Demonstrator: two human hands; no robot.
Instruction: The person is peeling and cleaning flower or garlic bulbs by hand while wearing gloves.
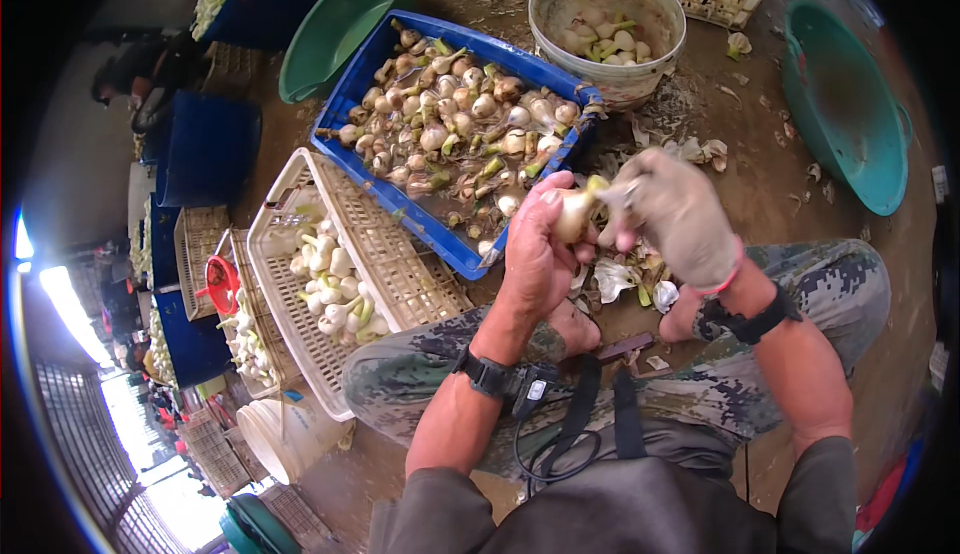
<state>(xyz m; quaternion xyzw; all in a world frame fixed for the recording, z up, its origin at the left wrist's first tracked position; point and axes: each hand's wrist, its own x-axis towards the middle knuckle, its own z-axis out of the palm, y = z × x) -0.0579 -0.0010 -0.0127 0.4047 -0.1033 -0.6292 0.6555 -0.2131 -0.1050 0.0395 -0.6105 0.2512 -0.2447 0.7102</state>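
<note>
My bare left hand (540, 249) is closed around a garlic bulb (574, 216), its short greenish stem tilted up toward the right. Close beside that stem is my right hand (682, 216), in a beige glove with a pink cuff. Its fingers are curled, with bare tips showing, and somewhat blurred; what they pinch cannot be made out. Below the hands, loose garlic skins (615, 279) lie on the ground between my feet. Just beyond my left hand, a blue tray (440, 239) holds many unpeeled bulbs in murky water.
Left of my knee, a cream plastic basket (300, 359) contains cleaned white garlic. A whitish bucket (610, 74) with peeled bulbs stands beyond the tray. Green basins lie at the far left (345, 19) and right (850, 104). A dark wooden-looking piece (627, 346) sits between my feet.
</note>
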